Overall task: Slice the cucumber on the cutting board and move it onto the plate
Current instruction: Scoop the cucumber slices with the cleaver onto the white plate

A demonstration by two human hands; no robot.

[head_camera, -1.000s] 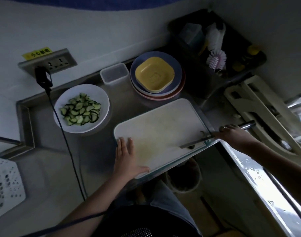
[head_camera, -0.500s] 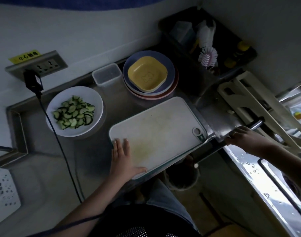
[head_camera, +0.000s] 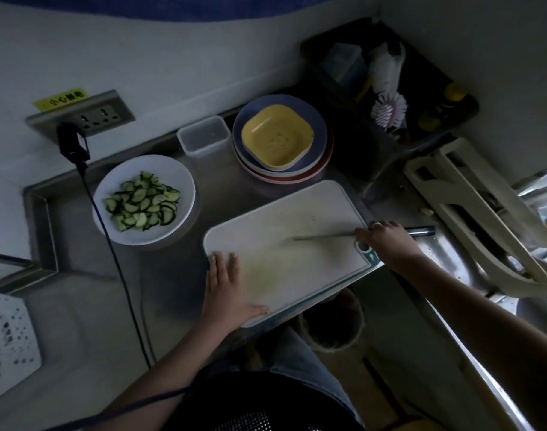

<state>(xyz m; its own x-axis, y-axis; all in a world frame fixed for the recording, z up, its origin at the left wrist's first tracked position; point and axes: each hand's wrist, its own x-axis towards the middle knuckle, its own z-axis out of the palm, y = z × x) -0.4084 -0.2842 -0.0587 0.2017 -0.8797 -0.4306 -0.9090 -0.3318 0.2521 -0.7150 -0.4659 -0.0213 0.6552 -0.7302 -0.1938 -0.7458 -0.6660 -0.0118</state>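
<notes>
Returning over cutting board (head_camera: 284, 244), knife (head_camera: 325, 236) came back from beyond board edge, right hand (head_camera: 387, 241) grip clenched on handle. Left hand (head_camera: 225, 287) stayed flat, grip released, steadying board. Cucumber slices (head_camera: 143, 202) all on plate (head_camera: 110, 188); task apparently finished.

Cucumber slices (head_camera: 143, 201) heaped on plate (head_camera: 185, 178)
</notes>
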